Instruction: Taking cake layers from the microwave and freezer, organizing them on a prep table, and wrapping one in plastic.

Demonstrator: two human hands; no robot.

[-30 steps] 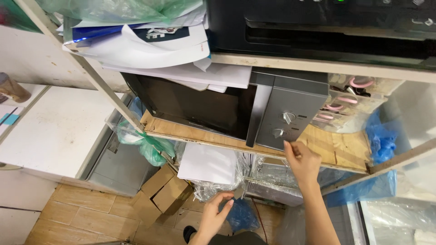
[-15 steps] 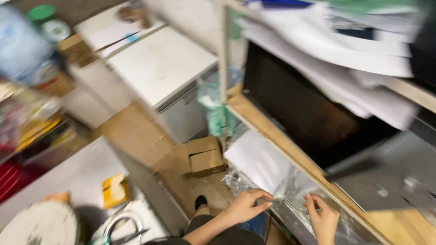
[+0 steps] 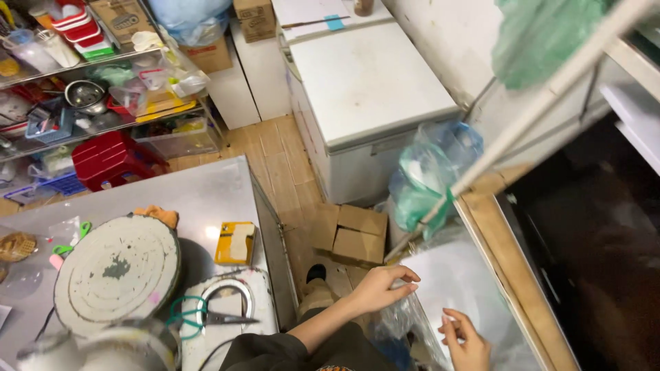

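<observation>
White chest freezer (image 3: 368,89) against the wall, cardboard box (image 3: 357,233) on the wooden floor beside it. Metal surface (image 3: 199,196) carries a round grey disc (image 3: 117,273), yellow packet (image 3: 234,242), scissors (image 3: 206,317). Red stool (image 3: 110,154) under cluttered wire shelf (image 3: 89,96). Green-blue plastic bag (image 3: 430,178) hangs near a post.

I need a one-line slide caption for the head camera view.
Left hand and right hand grip a clear plastic bag below a wooden shelf.
</observation>
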